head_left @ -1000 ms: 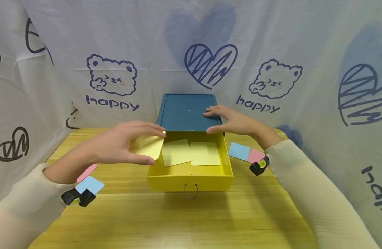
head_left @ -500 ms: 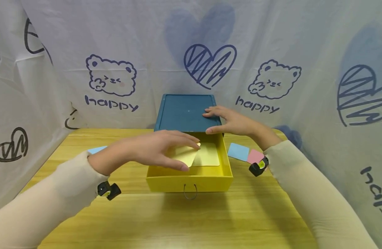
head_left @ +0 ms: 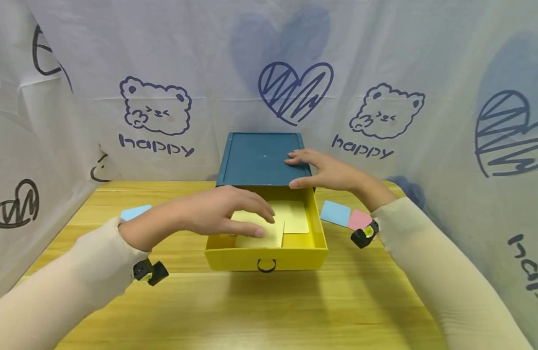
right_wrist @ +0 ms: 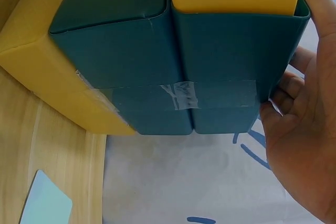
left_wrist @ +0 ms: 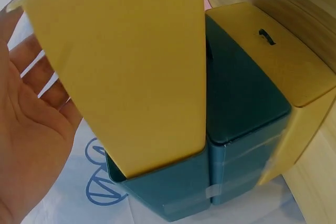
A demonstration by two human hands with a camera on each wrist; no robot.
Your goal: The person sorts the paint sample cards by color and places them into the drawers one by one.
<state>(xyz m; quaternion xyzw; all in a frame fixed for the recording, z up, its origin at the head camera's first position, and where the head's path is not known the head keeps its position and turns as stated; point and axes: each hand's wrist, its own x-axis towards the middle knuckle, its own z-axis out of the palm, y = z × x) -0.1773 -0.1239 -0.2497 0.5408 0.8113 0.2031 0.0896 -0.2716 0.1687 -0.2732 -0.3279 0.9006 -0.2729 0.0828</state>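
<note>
A teal drawer box stands at the back of the table with its yellow drawer pulled out. Several pale yellow cards lie overlapping in the drawer, among them a near card and a far card. Above them hovers my left hand, fingers loosely bent and holding nothing visible; it covers part of the cards. In the left wrist view this hand is beside the drawer's underside. My right hand rests on the box's right front corner, fingers spread over the top, thumb at the front edge.
A blue card and a pink card lie right of the drawer. Another blue card lies left, partly behind my forearm. Wrist views show a second teal box taped under the first, with its own yellow drawer.
My left hand carried a yellow card rightward over the drawer, lowered it and let go. The drawer's handle has swung up. My right hand has stayed on the box.
</note>
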